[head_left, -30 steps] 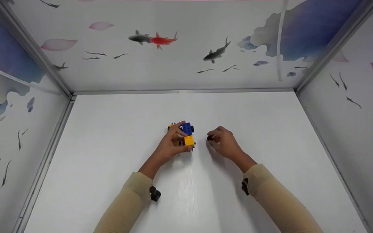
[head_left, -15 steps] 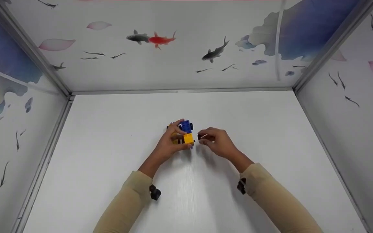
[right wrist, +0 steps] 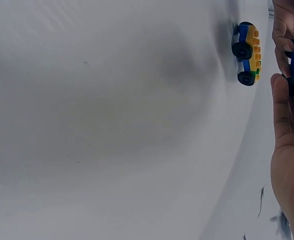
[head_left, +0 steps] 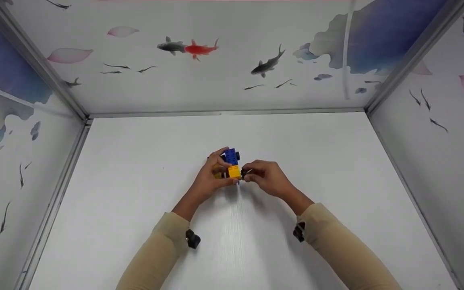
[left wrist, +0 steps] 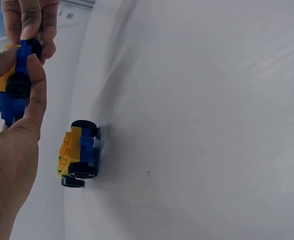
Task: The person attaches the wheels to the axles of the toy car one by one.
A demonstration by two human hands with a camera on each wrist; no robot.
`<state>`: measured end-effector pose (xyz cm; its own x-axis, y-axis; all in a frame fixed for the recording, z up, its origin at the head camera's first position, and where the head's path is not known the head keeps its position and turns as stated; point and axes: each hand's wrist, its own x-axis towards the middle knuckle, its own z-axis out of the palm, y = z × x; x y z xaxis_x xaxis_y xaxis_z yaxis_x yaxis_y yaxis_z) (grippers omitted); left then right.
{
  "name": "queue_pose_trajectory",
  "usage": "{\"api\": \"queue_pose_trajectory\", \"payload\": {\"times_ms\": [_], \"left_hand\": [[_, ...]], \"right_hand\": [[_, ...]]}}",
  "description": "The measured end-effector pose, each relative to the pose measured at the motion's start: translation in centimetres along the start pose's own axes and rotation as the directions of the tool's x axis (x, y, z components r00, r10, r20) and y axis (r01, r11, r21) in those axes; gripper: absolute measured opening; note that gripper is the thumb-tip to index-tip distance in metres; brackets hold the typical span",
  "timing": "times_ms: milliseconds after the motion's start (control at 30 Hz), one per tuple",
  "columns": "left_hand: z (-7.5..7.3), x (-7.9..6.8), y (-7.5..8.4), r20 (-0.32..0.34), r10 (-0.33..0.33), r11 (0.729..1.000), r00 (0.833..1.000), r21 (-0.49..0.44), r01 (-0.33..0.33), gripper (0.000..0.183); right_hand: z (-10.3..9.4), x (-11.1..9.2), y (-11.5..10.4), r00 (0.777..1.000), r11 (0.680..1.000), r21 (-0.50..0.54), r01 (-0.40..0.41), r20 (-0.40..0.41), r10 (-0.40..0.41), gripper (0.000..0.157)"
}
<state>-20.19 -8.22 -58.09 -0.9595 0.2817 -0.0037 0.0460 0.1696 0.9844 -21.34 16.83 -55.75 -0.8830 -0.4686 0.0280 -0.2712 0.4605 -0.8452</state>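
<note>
My left hand (head_left: 209,177) grips a toy car (head_left: 234,172) built of blue and yellow blocks, thumb on the near side and fingers around the far side. With thumb and fingers, my right hand (head_left: 270,177) pinches a small black wheel (head_left: 243,173) against the car's right side. In the left wrist view, that wheel (left wrist: 36,47) meets the blue base, and another black wheel (left wrist: 18,86) shows on the same base. Whether the pinched wheel is seated on its axle cannot be told. Fingers cover much of the held car.
A second yellow-and-blue toy car (left wrist: 73,152) with black wheels stands on the white table (head_left: 155,241), below the held one; the left hand mostly hides it in the head view. Printed panels wall in the table at the back (head_left: 232,88) and both sides.
My right hand has moved left with the black wheel, from apart to touching the held car. The left hand keeps its grip on the car and has hardly moved.
</note>
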Motion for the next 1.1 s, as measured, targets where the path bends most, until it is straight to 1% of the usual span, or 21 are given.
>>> {"api": "queue_pose_trajectory", "payload": {"times_ms": [133,233,267,400,467,567,633,733,933,1033,1067,1100], "left_hand": [[0.2,0.0,0.0,-0.008,0.013,1.0,1.0,0.012,-0.013,0.04],[0.4,0.1,-0.1,-0.018,0.022,0.999,1.0,0.033,-0.021,0.042],[0.5,0.1,0.0,-0.024,0.018,0.999,1.0,0.037,-0.017,0.048],[0.8,0.0,0.0,-0.057,-0.02,0.999,0.998,0.046,0.023,0.083],[0.9,0.0,0.0,-0.07,-0.027,0.998,0.997,0.052,0.03,0.08],[1.0,0.0,0.0,-0.072,0.006,0.998,0.997,0.065,-0.001,0.047],[1.1,0.1,0.0,-0.069,0.032,0.997,0.997,0.079,-0.026,0.032],[1.1,0.2,-0.1,-0.063,0.054,0.995,0.997,0.088,-0.048,0.029],[0.9,0.3,-0.1,-0.041,0.074,0.995,0.996,0.072,-0.071,0.029],[0.9,0.2,0.0,-0.038,0.052,0.996,0.998,0.078,-0.049,0.026],[0.8,0.2,0.0,-0.036,0.044,0.996,0.998,0.083,-0.041,0.027],[0.8,0.2,0.0,-0.035,0.034,0.996,0.999,0.086,-0.031,0.031]], "right_hand": [[0.0,-0.1,-0.1,1.0,1.0,0.012,-0.009,0.002,0.009,0.028],[0.1,-0.2,-0.2,1.0,0.999,0.028,-0.021,-0.004,0.021,0.028],[0.1,-0.2,-0.3,1.0,0.999,0.032,-0.024,-0.006,0.025,0.028],[0.3,-0.3,-0.4,0.999,0.998,0.056,-0.032,-0.007,0.032,0.029],[0.5,-0.3,-0.4,0.999,0.997,0.062,-0.037,-0.01,0.038,0.029],[0.6,-0.3,-0.4,0.999,0.996,0.08,-0.044,-0.015,0.045,0.03],[0.7,-0.3,-0.3,0.999,0.995,0.087,-0.048,-0.016,0.049,0.03],[0.8,-0.2,-0.2,0.999,0.995,0.085,-0.049,-0.017,0.05,0.03],[1.0,-0.1,-0.7,0.998,0.997,0.037,-0.063,-0.014,0.064,0.031],[1.0,-0.2,-0.8,0.998,0.997,0.031,-0.067,-0.005,0.067,0.032],[0.9,-0.3,-0.8,0.998,0.997,0.034,-0.066,-0.001,0.066,0.032],[0.9,-0.3,-0.8,0.998,0.997,0.038,-0.066,0.003,0.066,0.032]]}}
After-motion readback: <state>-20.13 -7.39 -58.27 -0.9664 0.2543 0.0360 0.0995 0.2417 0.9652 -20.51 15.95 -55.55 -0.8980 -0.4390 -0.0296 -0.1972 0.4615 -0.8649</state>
